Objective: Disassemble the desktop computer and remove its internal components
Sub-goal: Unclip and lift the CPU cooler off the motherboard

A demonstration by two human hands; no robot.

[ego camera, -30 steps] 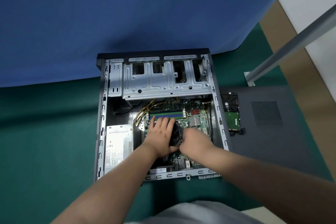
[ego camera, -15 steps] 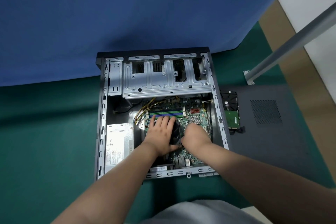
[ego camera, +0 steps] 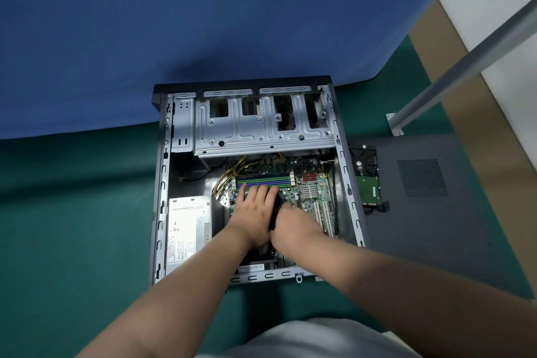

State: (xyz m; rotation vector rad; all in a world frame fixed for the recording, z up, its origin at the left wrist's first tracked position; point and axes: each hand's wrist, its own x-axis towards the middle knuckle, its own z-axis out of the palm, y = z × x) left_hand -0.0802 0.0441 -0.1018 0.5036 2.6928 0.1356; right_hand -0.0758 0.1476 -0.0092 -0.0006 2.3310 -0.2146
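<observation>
The open desktop case (ego camera: 162,183) lies flat on a green mat. Inside are the green motherboard (ego camera: 315,180), the memory sticks (ego camera: 264,179) and a black CPU cooler fan (ego camera: 276,208), mostly hidden by my hands. My left hand (ego camera: 255,212) lies on top of the fan with its fingers straight, the tips reaching the memory sticks. My right hand (ego camera: 295,227) is blurred; its fingers curl against the fan's right edge and appear to grip it.
A silver power supply (ego camera: 186,229) fills the case's left side, and a metal drive cage (ego camera: 261,128) its far end. A removed hard drive (ego camera: 366,177) lies on the dark side panel (ego camera: 436,227) to the right. A slanted metal pole (ego camera: 465,67) stands beyond.
My right hand has shifted a little left against the fan and is now blurred by motion. My left hand has stayed on the fan.
</observation>
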